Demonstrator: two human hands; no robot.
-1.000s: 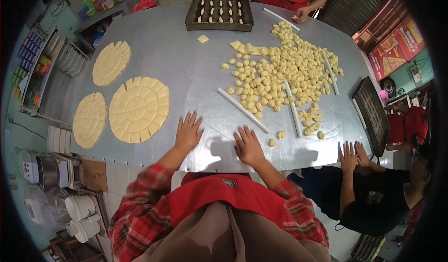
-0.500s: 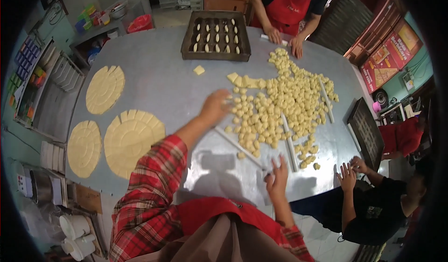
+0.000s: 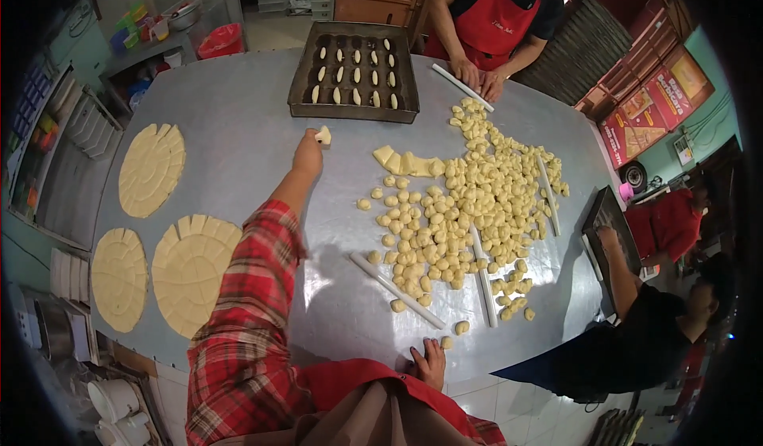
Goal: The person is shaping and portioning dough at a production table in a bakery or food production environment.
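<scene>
My left hand (image 3: pixel 308 157) reaches far across the metal table (image 3: pixel 214 104) and pinches a small pale dough piece (image 3: pixel 323 135), just short of the dark baking tray (image 3: pixel 296 100). At the near table edge, my right hand (image 3: pixel 430 364) rests with its fingers apart, holding nothing. Two small dough balls (image 3: pixel 462 327) lie close to its fingertips. Between my arms, a white rod (image 3: pixel 397 291) lies slanted beside the broad heap of dough balls (image 3: pixel 477 199). A flat strip of dough (image 3: pixel 408 163) sits at the heap's far left side.
Three flat, scored dough rounds (image 3: pixel 195 267) lie on the left. Shaped dough pieces stand in rows in the baking tray. Across the table, a person in a red apron (image 3: pixel 497 21) works by another rod (image 3: pixel 462 88). At right, a person in black (image 3: pixel 636 350) reaches into a second tray (image 3: pixel 606 231).
My left hand has moved from the heap's edge, leftward and away from me, and taken up the loose dough piece. My right hand has come down onto the near table edge.
</scene>
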